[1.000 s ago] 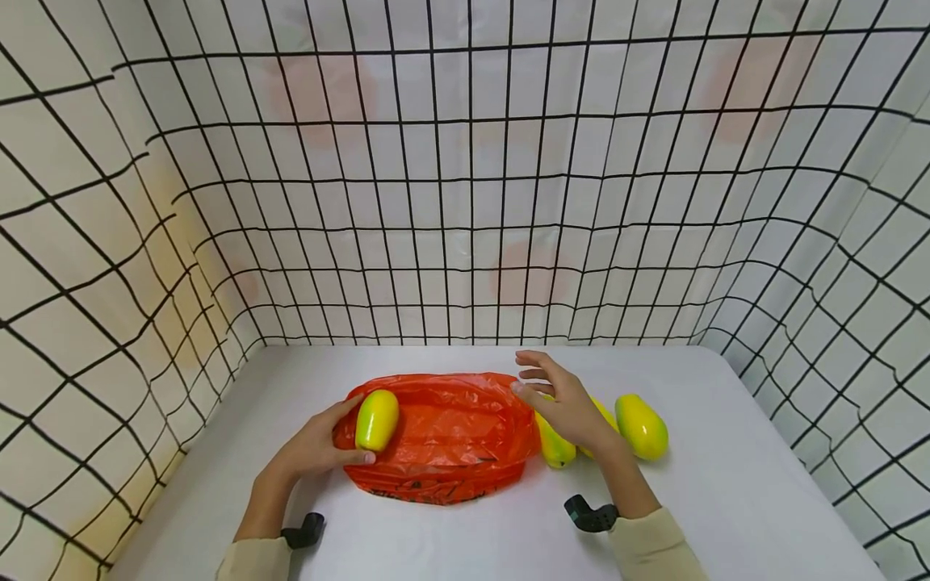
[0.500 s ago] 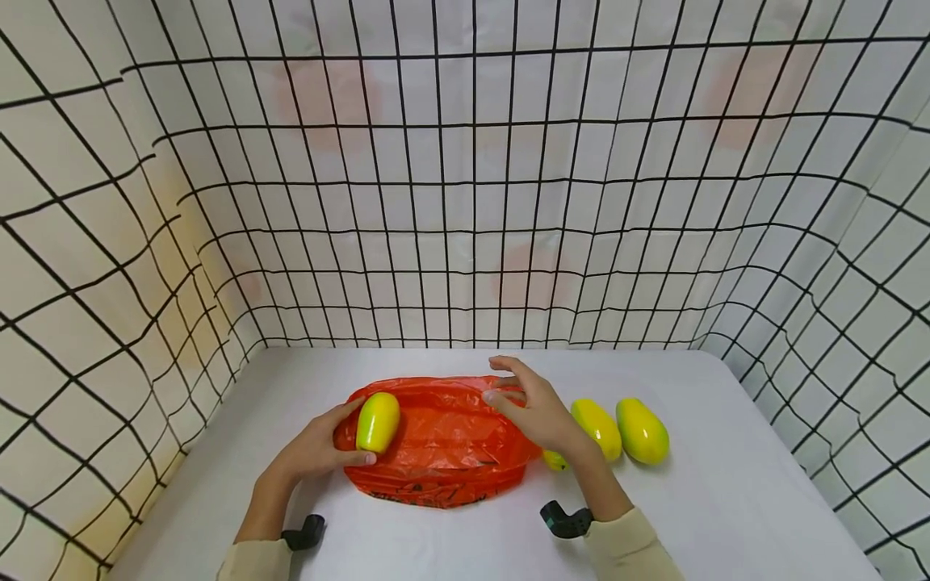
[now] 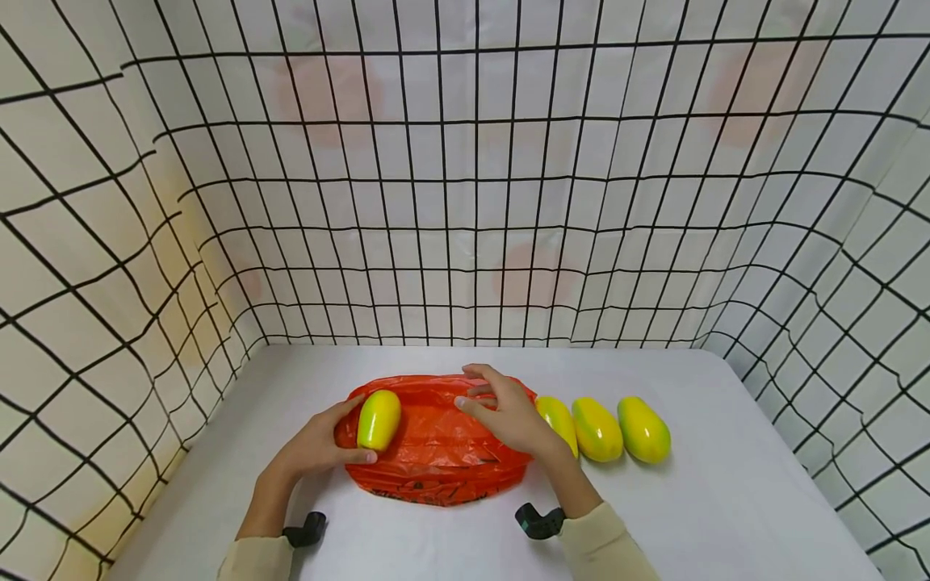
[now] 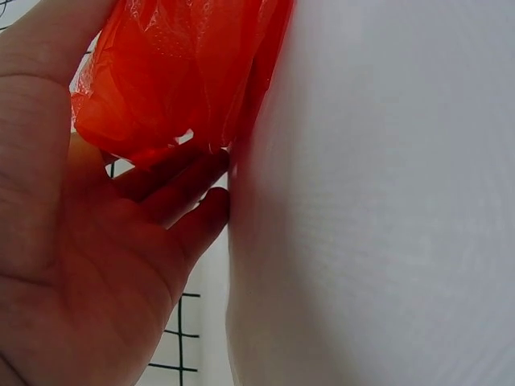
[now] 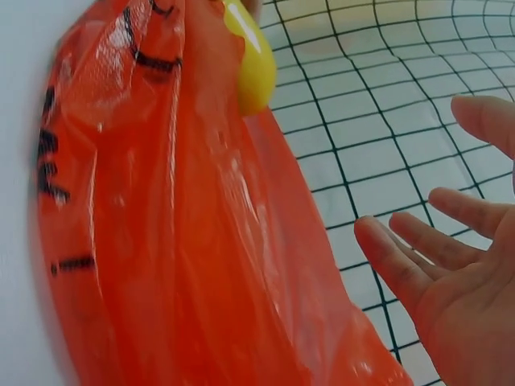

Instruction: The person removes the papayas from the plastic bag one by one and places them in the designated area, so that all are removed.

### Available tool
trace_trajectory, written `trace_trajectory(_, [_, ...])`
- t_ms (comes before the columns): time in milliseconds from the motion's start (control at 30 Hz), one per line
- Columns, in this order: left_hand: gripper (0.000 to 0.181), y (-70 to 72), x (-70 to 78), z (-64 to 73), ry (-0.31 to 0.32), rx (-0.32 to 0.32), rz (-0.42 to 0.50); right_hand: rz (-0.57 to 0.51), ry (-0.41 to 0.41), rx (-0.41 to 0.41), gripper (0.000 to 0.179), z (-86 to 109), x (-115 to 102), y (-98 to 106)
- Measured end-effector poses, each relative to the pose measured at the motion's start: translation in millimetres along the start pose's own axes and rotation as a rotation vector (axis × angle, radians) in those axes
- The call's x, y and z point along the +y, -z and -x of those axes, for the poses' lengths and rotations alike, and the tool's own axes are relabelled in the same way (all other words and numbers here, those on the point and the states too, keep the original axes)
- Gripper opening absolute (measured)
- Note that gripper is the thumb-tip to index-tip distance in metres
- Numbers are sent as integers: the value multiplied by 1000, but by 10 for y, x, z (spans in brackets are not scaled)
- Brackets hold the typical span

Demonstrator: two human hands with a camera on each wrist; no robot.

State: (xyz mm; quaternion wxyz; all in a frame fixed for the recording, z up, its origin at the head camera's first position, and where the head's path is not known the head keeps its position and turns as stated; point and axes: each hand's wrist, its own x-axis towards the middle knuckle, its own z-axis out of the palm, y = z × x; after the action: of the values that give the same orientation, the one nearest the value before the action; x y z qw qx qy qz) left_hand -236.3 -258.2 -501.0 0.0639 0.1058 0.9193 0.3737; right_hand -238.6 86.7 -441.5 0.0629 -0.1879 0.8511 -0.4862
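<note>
A red plastic bag (image 3: 450, 436) with black print lies opened out on the white table. One yellow-green mango (image 3: 379, 420) sits at its left end. My left hand (image 3: 317, 440) holds that end of the bag, thumb along the front and fingers at the back rim; in the left wrist view the fingers bend behind the red plastic (image 4: 177, 72). Over the right part of the bag, my right hand (image 3: 508, 413) hovers with its fingers spread and nothing in it. In the right wrist view the same mango (image 5: 257, 68) shows beyond the bag.
Right of the bag, three more mangoes lie in a row: one partly behind the right forearm (image 3: 558, 420), a middle mango (image 3: 597, 430) and an outer mango (image 3: 644, 430). Black-gridded white walls (image 3: 465, 242) stand at the back and both sides of the table (image 3: 726, 500).
My right hand has moved left from beside the mangoes to over the bag, bringing the row of mangoes into view. The left hand and the mango in the bag have stayed put.
</note>
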Motion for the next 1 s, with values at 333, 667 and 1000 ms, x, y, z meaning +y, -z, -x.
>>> trace_trajectory(333, [104,-28,-30,5,-1,-2,-25,-13,-4,-53,67,-95,-37,-197])
trace_trajectory(667, [106,-9,-52,-9,-20,-13,-40,-35,-27,-72,68,-145,-49,-347])
trace_trajectory(1000, [105,3,-19,-4,-24,-10,-35,-43,-21,-97,68,-206,-49,-489])
